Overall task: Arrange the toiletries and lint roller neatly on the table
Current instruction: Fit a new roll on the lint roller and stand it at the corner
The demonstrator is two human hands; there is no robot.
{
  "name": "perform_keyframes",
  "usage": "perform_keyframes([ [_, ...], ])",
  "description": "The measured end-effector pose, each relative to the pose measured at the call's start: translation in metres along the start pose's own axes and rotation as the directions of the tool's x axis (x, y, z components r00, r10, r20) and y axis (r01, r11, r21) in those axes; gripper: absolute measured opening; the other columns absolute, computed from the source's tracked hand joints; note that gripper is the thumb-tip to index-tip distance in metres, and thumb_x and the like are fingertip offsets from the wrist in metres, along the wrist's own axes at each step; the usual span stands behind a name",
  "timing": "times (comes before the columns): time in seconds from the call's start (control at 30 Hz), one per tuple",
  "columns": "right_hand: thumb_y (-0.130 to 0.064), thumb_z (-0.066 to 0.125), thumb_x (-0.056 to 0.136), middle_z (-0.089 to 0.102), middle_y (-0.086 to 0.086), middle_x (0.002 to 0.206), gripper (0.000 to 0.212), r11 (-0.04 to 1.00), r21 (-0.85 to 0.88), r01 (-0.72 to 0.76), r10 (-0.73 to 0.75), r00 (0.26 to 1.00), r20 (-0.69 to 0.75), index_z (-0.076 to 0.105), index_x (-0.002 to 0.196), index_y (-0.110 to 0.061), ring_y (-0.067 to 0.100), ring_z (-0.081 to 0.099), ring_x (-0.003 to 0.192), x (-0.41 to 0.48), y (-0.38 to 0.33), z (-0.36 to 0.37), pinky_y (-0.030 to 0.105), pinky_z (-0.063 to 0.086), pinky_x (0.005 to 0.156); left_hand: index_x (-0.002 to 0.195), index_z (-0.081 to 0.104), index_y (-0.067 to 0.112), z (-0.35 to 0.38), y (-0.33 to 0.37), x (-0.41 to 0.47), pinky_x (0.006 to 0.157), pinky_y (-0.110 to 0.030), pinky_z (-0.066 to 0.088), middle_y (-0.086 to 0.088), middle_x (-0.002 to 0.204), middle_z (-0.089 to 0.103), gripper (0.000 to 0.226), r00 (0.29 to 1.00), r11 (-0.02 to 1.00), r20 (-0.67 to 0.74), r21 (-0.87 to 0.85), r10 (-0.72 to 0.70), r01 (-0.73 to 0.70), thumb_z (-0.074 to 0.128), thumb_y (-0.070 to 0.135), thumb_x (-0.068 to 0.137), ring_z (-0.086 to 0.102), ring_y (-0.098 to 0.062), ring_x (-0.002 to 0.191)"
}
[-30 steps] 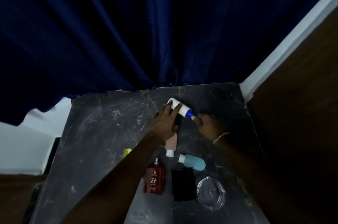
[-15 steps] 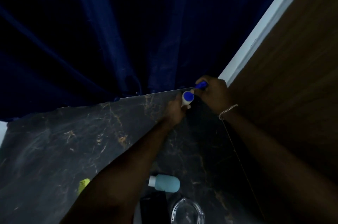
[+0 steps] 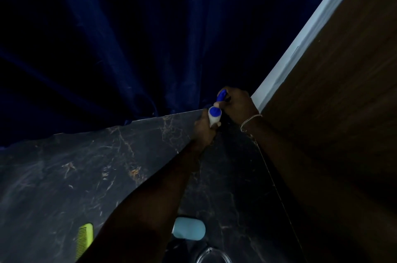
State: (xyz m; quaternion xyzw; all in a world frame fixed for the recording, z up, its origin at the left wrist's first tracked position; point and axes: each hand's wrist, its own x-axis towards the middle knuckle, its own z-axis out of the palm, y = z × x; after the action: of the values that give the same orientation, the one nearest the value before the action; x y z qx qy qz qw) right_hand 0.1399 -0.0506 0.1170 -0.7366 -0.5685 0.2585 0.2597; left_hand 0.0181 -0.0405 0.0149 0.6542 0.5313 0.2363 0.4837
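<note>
The lint roller (image 3: 214, 116), a white roll with a blue handle, stands nearly upright at the far right corner of the dark marble table (image 3: 90, 168). My right hand (image 3: 237, 104) grips its blue handle from above. My left hand (image 3: 204, 131) is wrapped around the white roll from the left. A light blue bottle (image 3: 189, 228) lies on its side near the bottom edge, partly hidden by my left forearm. A yellow-green comb (image 3: 84, 239) lies at the lower left.
A dark blue curtain (image 3: 129, 48) hangs right behind the table's far edge. A brown wooden panel (image 3: 333, 112) with a white strip runs along the table's right side. A clear glass dish (image 3: 212, 255) shows at the bottom edge.
Both hands carried the lint roller from the table's middle to the far right corner and tipped it upright. The view moved forward, so the red bottle and pink bottle left the frame.
</note>
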Motion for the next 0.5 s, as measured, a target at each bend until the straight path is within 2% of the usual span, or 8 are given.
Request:
perform_keyframes([
  [0.13,-0.014,0.073,0.087,0.069,0.013,0.117,0.038,1.000,0.011,-0.020,0.020,1.000,0.000,0.063,0.123,-0.006,0.026,0.065,0.113,0.002,-0.003,0.001,0.043,0.054,0.100,0.144,0.045,0.008,-0.004,0.003,-0.005,0.107,-0.043,0.049,-0.014,0.135,0.063,0.049,0.999,1.000,0.041,0.005,0.024,-0.025,0.065,0.015,0.100,0.062,-0.029,0.123],
  [0.23,-0.019,0.076,0.085,0.071,0.012,0.109,0.036,1.000,0.000,-0.029,0.029,1.000,-0.004,0.065,0.118,-0.008,0.027,0.067,0.105,0.002,-0.004,-0.001,0.042,0.056,0.094,0.149,0.038,0.009,-0.011,0.005,-0.010,0.110,-0.047,0.047,-0.014,0.141,0.059,0.058,0.996,0.999,0.083,0.034,0.013,-0.016,0.067,0.020,0.099,0.059,-0.029,0.128],
  [0.3,-0.021,0.077,0.084,0.071,0.012,0.105,0.038,0.999,0.012,-0.046,0.046,0.999,0.007,0.064,0.118,-0.010,0.027,0.068,0.101,0.002,-0.004,-0.002,0.040,0.056,0.091,0.154,0.032,0.012,-0.018,0.007,-0.015,0.112,-0.044,0.045,-0.012,0.149,0.054,0.065,0.993,1.000,0.114,0.028,-0.015,0.011,0.067,0.024,0.100,0.055,-0.027,0.133],
  [0.4,-0.021,0.078,0.082,0.070,0.010,0.112,0.053,0.998,0.020,-0.061,0.061,0.997,0.042,0.056,0.130,-0.017,0.026,0.067,0.107,-0.001,-0.006,-0.004,0.039,0.055,0.092,0.155,0.030,0.018,-0.035,0.011,-0.023,0.106,-0.039,0.045,-0.008,0.152,0.052,0.069,0.988,0.997,0.156,0.073,-0.009,-0.003,0.067,0.033,0.099,0.054,-0.026,0.135],
  [0.5,-0.024,0.080,0.081,0.066,0.010,0.123,0.076,0.995,0.038,-0.090,0.088,0.994,0.058,0.042,0.146,-0.024,0.028,0.063,0.116,-0.009,-0.007,-0.008,0.040,0.051,0.098,0.160,0.019,0.023,-0.054,0.013,-0.035,0.114,-0.049,0.042,-0.010,0.160,0.043,0.079,0.984,0.984,0.179,0.174,0.001,-0.033,0.062,0.048,0.099,0.047,-0.030,0.143],
])
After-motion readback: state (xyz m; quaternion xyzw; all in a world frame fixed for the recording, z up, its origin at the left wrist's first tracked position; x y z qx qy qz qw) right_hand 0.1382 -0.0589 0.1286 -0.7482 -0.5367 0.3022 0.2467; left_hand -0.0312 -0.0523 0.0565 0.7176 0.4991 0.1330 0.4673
